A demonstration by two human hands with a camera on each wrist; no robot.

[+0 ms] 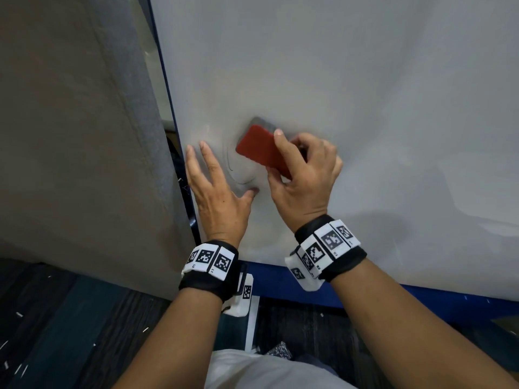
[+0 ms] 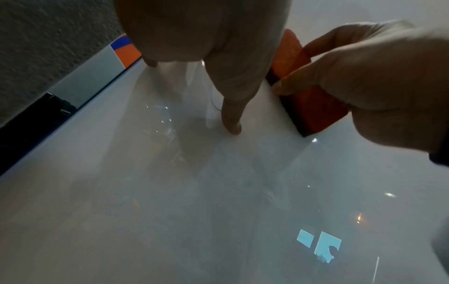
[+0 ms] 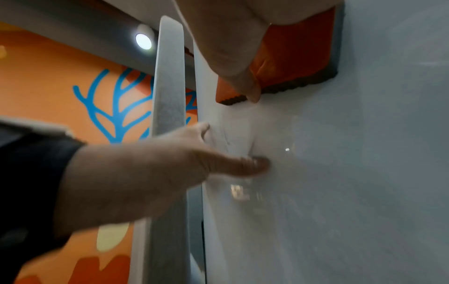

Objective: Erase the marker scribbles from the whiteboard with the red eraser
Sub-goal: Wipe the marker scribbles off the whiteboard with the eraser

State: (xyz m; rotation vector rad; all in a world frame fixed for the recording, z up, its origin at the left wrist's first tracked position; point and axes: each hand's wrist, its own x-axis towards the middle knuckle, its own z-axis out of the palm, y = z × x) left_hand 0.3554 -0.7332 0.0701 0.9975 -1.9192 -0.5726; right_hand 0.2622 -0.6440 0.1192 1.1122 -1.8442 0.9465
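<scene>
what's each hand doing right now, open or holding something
Left hand: open, fingers spread flat on the whiteboard.
Right hand: closed around the red eraser, pressing it to the board.

Head camera looked down my forearms at whiteboard (image 1: 365, 80), near. Left wrist camera skimmed along board, very close. Right wrist camera faced up board's edge. All three shared red eraser (image 1: 261, 148).

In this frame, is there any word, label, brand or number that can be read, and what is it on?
No readable text anywhere.
Wristbands: black-and-white square code markers only, with tiny marks below them too small to read.
Whiteboard: only faint marker scribbles, no letters.
Red eraser: no label visible.
</scene>
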